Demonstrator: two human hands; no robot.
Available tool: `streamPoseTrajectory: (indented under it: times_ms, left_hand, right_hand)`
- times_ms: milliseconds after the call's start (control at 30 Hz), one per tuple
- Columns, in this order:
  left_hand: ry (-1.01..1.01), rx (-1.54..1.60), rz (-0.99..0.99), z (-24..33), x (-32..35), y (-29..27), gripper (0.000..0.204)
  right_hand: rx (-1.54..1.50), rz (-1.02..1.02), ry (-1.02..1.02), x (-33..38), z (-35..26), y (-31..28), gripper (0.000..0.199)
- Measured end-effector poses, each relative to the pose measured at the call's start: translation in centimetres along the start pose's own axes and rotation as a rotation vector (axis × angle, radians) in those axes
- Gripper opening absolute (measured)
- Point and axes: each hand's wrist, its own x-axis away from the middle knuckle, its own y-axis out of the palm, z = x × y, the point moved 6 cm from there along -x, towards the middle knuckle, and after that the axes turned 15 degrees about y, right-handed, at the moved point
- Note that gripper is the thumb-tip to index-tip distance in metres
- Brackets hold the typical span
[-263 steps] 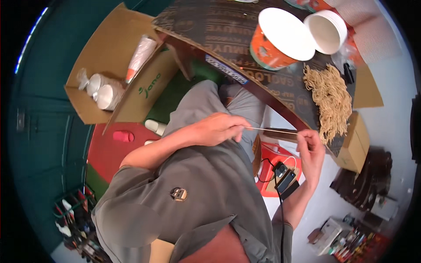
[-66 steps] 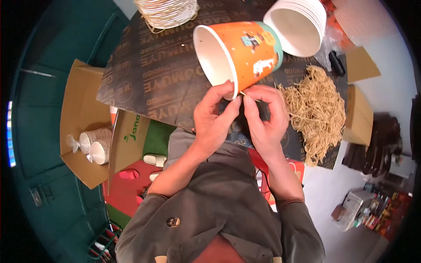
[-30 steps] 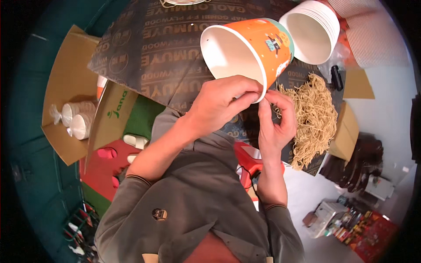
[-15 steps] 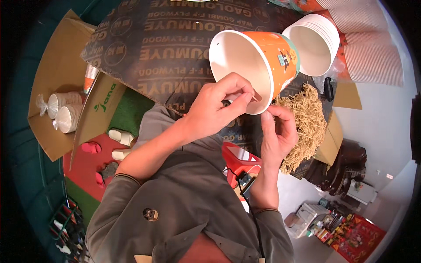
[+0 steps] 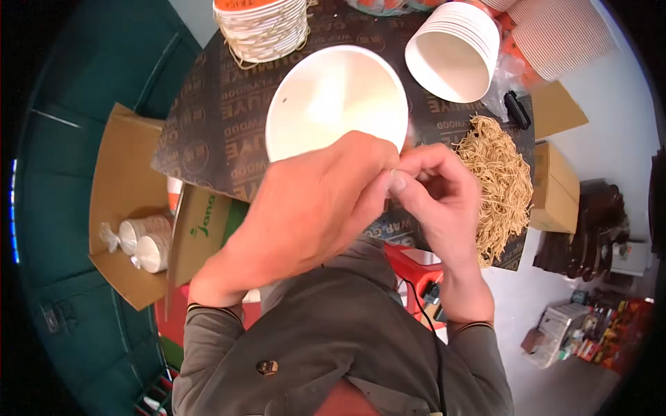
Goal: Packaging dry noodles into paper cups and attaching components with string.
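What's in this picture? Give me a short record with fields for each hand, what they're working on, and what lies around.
Left hand: left hand closed at the near rim of the paper cup, fingers pinched
Right hand: right hand beside it, fingertips meeting the left's
Held item: too small to tell
Cup: open mouth faces the camera, white inside
Work surface: dark board
Right of hands: pile of tan strings
Behind: stack of white cups, tied bundle of cups
Left: open cardboard box
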Motion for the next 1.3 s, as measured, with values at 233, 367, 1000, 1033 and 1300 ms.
streamPoseTrajectory:
  times_ms: [233, 367, 1000, 1033, 1300]
  left_hand:
    - [-0.142, 0.160, -0.161, -3.8, -2.2, 1.5, 0.008]
    - [-0.182, 0.287, -0.144, -4.0, -2.3, 2.5, 0.012]
    - [-0.332, 0.487, -0.233, -5.2, -3.4, 4.6, 0.032]
    - [-0.369, 0.527, -0.242, -5.6, -3.4, 4.9, 0.028]
    - [-0.508, 0.893, -0.237, -7.1, -3.8, 6.2, 0.016]
  right_hand:
    - [-0.322, -0.240, 0.218, -2.1, 3.3, -0.2, 0.018]
    - [-0.380, -0.226, 0.167, -1.9, 3.5, -1.1, 0.023]
    - [0.036, -0.012, -0.105, -1.8, 0.6, -3.0, 0.012]
    - [0.037, -0.009, -0.104, -1.8, 0.6, -3.1, 0.012]
    - [-0.094, -0.103, 0.051, -1.1, -0.5, -4.8, 0.038]
